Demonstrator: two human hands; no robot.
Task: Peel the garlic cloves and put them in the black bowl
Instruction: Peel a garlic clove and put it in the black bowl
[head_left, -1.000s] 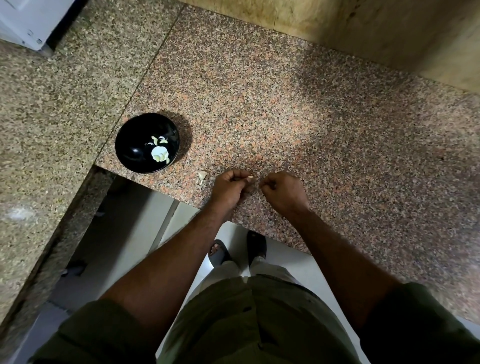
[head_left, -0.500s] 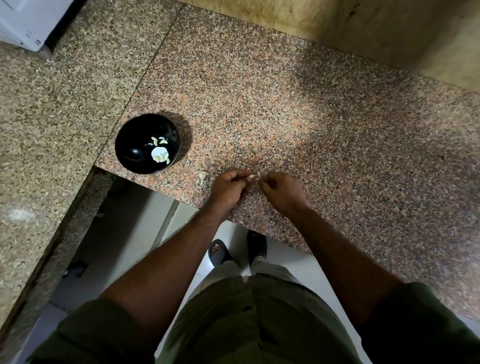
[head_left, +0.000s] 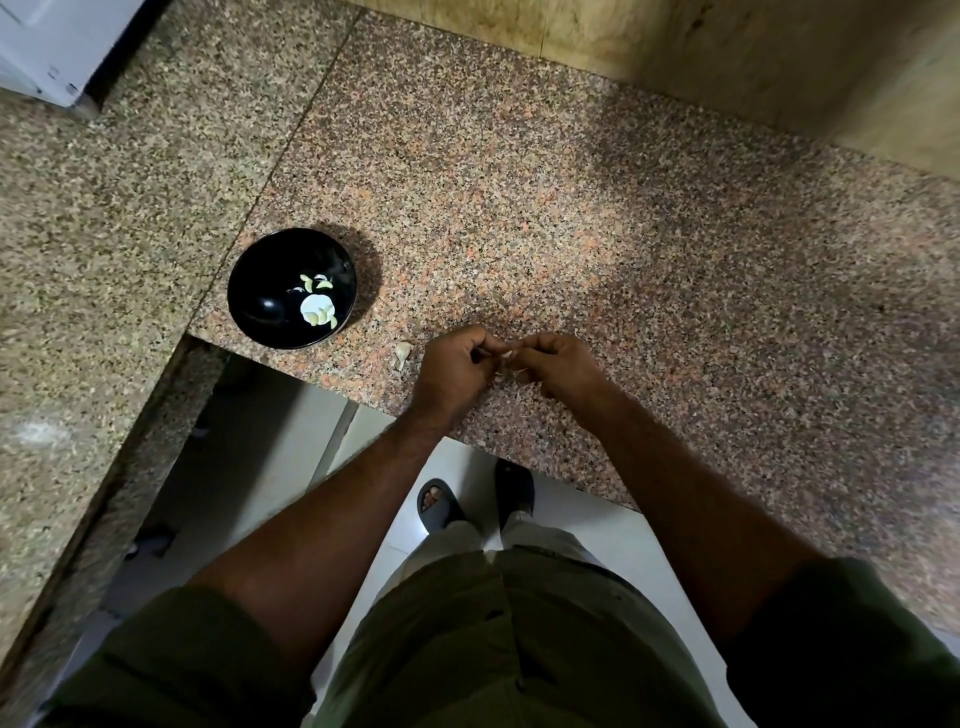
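A black bowl (head_left: 260, 306) stands near the counter's front-left corner, with several pale peeled garlic cloves (head_left: 318, 310) lying in it. My left hand (head_left: 457, 371) and my right hand (head_left: 556, 366) meet fingertip to fingertip just above the counter, to the right of the bowl. Both pinch a small garlic clove (head_left: 506, 355), of which only a pale sliver shows between the fingers. Another unpeeled garlic clove (head_left: 402, 352) lies on the counter, just left of my left hand.
The speckled granite counter (head_left: 623, 234) runs back to a beige wall (head_left: 753, 57). Its front edge passes just under my hands, with white floor and my sandalled feet (head_left: 439, 506) below. A white appliance (head_left: 57, 41) sits at the far left corner.
My two hands have closed the small gap between them and now touch at the fingertips around the clove. The bowl and the loose clove have not moved.
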